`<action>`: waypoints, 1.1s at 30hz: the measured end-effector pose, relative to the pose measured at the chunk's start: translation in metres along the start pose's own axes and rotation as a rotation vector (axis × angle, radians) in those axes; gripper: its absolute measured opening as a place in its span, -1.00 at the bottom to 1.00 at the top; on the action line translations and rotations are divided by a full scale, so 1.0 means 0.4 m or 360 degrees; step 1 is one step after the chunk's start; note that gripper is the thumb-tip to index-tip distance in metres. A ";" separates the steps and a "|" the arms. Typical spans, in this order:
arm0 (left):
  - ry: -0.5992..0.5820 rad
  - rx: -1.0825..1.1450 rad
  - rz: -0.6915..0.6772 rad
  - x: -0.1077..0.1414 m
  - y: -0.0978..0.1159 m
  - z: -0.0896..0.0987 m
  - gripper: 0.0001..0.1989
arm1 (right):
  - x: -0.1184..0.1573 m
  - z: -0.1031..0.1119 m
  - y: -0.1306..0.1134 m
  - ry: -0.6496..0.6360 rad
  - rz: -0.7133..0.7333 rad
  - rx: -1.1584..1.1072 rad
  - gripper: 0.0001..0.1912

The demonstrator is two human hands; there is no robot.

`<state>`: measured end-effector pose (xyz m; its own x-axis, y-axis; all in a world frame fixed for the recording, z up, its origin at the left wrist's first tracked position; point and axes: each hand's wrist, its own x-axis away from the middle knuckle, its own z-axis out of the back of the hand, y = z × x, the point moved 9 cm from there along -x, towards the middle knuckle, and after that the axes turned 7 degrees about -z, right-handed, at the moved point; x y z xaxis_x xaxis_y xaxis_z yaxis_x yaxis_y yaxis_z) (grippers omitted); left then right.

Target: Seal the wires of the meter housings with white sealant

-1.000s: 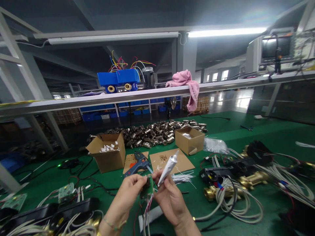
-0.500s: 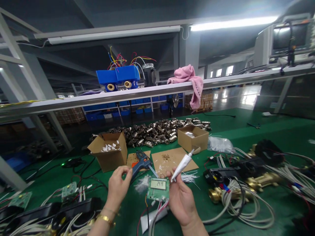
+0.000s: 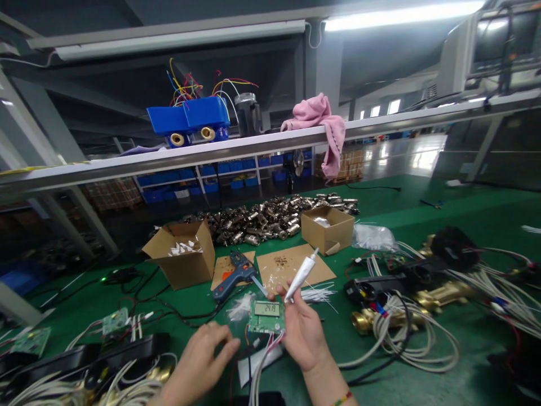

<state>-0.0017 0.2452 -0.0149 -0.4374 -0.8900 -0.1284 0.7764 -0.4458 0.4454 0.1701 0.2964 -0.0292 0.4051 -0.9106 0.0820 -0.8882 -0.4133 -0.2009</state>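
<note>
My right hand point(image 3: 305, 332) is closed around a white squeeze tube point(image 3: 301, 276), its narrow nozzle pointing up and to the right. The same hand steadies the right edge of a green circuit board point(image 3: 274, 325), whose small display reads 2419. White, pink and dark wires run down from the board. To the left, my left hand point(image 3: 207, 355) hovers with nothing in it, slightly blurred, its thumb apart from its bent fingers. Another white tube or packet point(image 3: 249, 369) lies below the board, partly behind the wires. A blue glue gun point(image 3: 234, 276) rests just behind the board.
An open carton point(image 3: 198, 268) of white pieces stands back left, a smaller carton point(image 3: 333, 234) back right. Metal fittings point(image 3: 262, 217) are heaped behind. Brass valve bodies with cables point(image 3: 380, 324) lie right; black housings point(image 3: 131, 358) lie left. A shelf point(image 3: 253, 141) crosses above.
My left hand has moved down, away from beside the glue gun, and its fingers have come apart. The right hand still holds the tube and board; the view has shifted slightly.
</note>
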 end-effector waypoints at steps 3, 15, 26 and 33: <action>-0.0004 0.0230 -0.0024 0.076 0.049 -0.015 -0.53 | 0.010 0.001 -0.001 0.0010 -0.0004 0.0025 -0.60; -0.0089 -0.0165 -0.0193 -0.198 -0.004 -0.051 -0.90 | 0.105 0.043 -0.036 0.0012 0.0033 0.0182 -0.70; 0.0213 0.0284 0.0033 -0.360 -0.076 0.000 -0.71 | 0.070 0.056 -0.022 -0.0023 0.0008 0.0179 -0.76; -0.0188 0.0899 0.0256 -0.422 -0.019 -0.140 -0.70 | 0.074 0.033 -0.020 -0.0040 0.0041 0.0200 -0.75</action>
<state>0.0918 0.3935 -0.0462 -0.4071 -0.9111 0.0649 0.4898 -0.1578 0.8574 0.1920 0.2728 -0.0381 0.3895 -0.9196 0.0511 -0.8647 -0.3843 -0.3235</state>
